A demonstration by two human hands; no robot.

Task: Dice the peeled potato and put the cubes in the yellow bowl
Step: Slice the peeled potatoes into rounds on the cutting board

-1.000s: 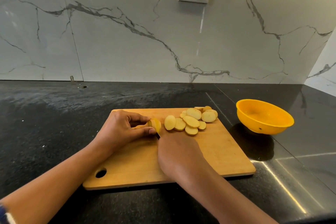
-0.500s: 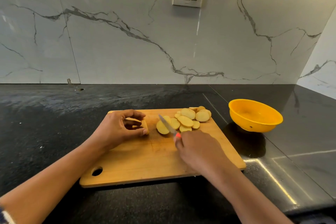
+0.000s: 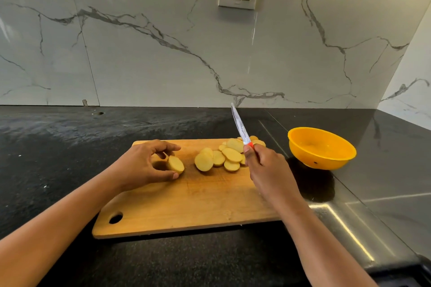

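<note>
Our left hand [image 3: 142,165] holds the potato [image 3: 175,165] on the board [image 3: 186,205]; our right hand [image 3: 268,170] grips the knife [image 3: 240,126], raised above the board's slices [image 3: 232,155].

bare board [image 3: 186,202] between slices [image 3: 224,158] and near edge

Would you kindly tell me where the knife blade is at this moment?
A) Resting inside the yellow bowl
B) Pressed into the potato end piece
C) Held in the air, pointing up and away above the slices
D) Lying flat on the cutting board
C: the right hand grips the knife with the blade angled upward over the potato slices, apart from the end piece in the left hand.
</note>
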